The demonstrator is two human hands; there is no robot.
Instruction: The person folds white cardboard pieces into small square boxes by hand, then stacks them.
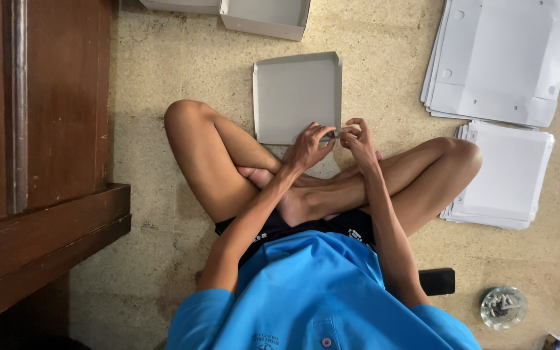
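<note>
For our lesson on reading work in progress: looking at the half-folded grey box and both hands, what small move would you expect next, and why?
Probably pressing the near right corner flap into place. Both the left hand and right hand pinch the same corner of the grey box tray, whose other side walls already stand up. Flat unfolded sheets lie in stacks to the right, so this tray looks nearly formed.

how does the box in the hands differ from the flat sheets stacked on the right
The grey box has its side walls folded up; the stacked sheets lie flat and unfolded. The box is a single piece, pinched at its near corner by the left hand and right hand; the sheets sit untouched in piles. Both look like the same pale card.
</note>
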